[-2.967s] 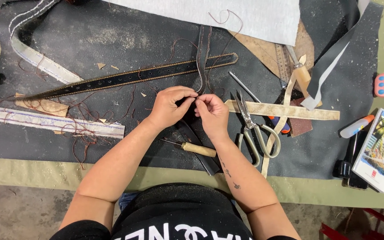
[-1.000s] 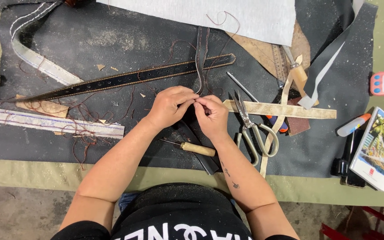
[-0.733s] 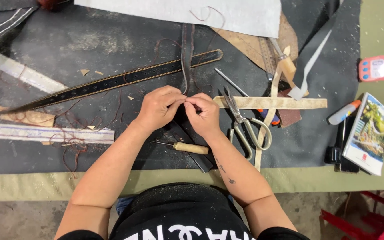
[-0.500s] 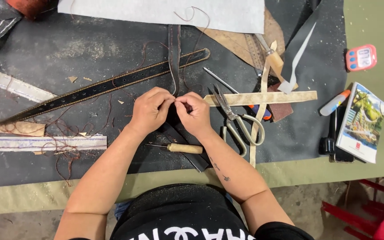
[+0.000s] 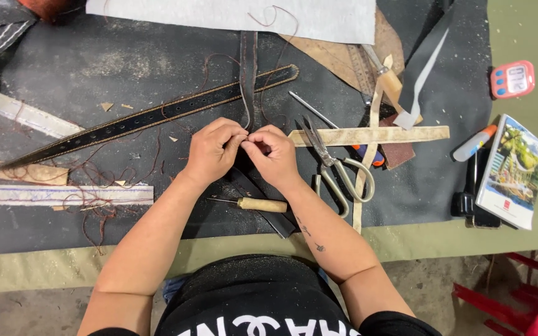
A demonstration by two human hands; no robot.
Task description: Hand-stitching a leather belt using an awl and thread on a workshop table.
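Observation:
My left hand (image 5: 214, 150) and my right hand (image 5: 274, 155) meet over a narrow dark leather strap (image 5: 248, 74) that runs away from me on the black mat (image 5: 82, 62). Both pinch the strap and a thin thread at its near part, fingertips touching. A long black stitched belt (image 5: 157, 115) lies slantwise behind my left hand. An awl with a wooden handle (image 5: 261, 204) rests just below my hands. Whether a needle sits in my fingers is too small to tell.
Scissors (image 5: 337, 165) and pale leather strips (image 5: 368, 134) lie right of my hands. A booklet (image 5: 510, 171), a glue tube (image 5: 473, 144) and a small pink timer (image 5: 512, 79) sit at the right. A white stitched strip (image 5: 57, 194) and loose red thread lie left.
My view has shifted, so everything sits further left and lower in frame. My hands stay together on the strap, with only small finger movements.

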